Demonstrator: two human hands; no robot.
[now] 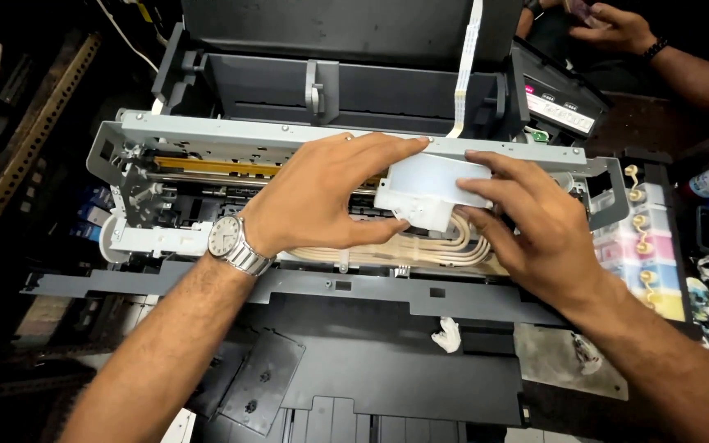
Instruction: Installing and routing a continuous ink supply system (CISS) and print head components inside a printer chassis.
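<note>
Standing beside the opened printer (207, 139), I see both hands on a white plastic block (432, 190) that sits over the metal rail (289, 135). Its long side runs left to right, along the rail. The left hand (322, 193) closes on its left end, fingers on top and thumb under. The right hand (527, 221) holds the right end, fingers bent around it. Pale tubes (404, 246) curve out below the block. A watch (227, 238) is on the left wrist.
</note>
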